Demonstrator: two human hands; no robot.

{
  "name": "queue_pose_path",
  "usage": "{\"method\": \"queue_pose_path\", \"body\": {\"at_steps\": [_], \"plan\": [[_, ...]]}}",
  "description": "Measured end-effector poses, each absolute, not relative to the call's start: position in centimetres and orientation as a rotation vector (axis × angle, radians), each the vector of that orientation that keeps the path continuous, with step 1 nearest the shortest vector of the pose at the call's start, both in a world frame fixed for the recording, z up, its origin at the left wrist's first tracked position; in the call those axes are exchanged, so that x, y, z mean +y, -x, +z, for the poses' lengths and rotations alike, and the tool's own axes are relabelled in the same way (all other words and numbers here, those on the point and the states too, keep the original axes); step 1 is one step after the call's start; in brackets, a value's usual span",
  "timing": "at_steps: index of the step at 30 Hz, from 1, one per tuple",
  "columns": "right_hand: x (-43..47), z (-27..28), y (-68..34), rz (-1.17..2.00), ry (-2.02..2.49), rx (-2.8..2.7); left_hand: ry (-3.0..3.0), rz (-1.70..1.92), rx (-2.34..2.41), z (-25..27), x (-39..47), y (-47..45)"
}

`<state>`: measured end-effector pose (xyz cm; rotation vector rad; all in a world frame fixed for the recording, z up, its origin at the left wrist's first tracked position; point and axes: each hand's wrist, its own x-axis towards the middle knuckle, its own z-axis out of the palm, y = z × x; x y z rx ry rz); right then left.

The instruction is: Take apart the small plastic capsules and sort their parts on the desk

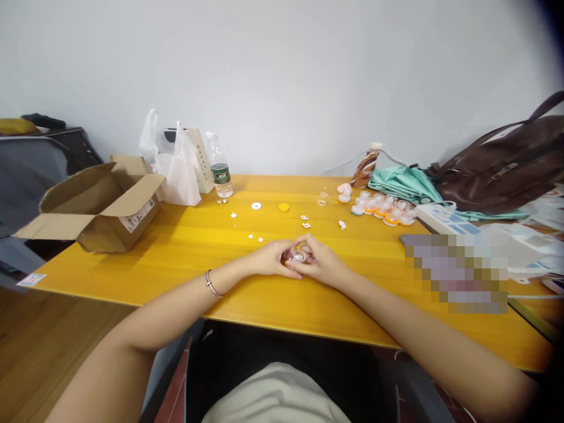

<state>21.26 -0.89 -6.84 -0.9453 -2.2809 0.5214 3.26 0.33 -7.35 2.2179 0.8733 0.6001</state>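
Near the front of the table, my left hand [274,258] and my right hand [324,262] meet with curled fingers around a small clear plastic cup [299,256]. Both hands grip it; a pinkish part shows on its left, too small to name. Beyond them lie small white patterned pieces [305,222], a yellow round piece [284,207], a white disc with a centre hole [256,205] and two tiny white discs [255,238]. A clear cup-shaped piece [322,199] stands farther back. Several clear domed pieces with coloured bases [384,207] form a row at the right.
An open cardboard box [114,211] and a white plastic bag [178,179] occupy the left. Two bottles, one of water [221,170] and one brown [365,166], stand at the back. Rightward are a green cloth [405,183], a brown bag [497,164], a power strip [447,218] and a blurred-out flat object [456,273].
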Motion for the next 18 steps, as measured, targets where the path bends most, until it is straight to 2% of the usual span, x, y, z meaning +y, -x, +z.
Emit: {"method": "queue_pose_path", "body": {"at_steps": [4, 18], "plan": [[-1.08, -6.63, -21.40, 0.597, 0.749, -2.329, -2.256, 0.580, 0.759, -7.06, 0.23, -3.17], [-1.20, -6.83, -21.49, 0.684, 0.725, -2.380, -2.210, 0.479, 0.702, -6.69, 0.18, -2.91]]}}
